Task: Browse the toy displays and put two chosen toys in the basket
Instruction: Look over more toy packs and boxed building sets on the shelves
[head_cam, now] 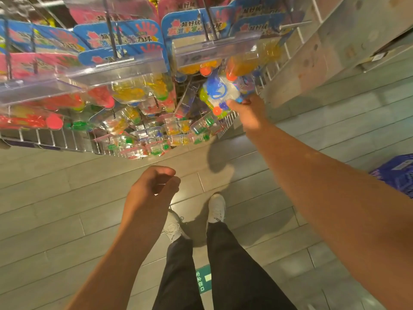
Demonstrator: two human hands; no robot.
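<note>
My right hand (249, 110) reaches up to the hanging display and grips a clear toy pack (220, 93) with blue, green and orange pieces, at the rack's right end. My left hand (154, 186) hangs lower in front of me over the floor, fingers curled loosely with nothing visible in them. The blue shopping basket (400, 174) stands on the floor at the right edge, partly cut off by the frame and behind my right arm.
Rows of packaged toys with blue and pink header cards (125, 39) hang from metal pegs on a wire rack (55, 139). A grey shelf unit (324, 54) stands to the right. Grey floor tiles and my own legs and white shoes (215, 209) lie below.
</note>
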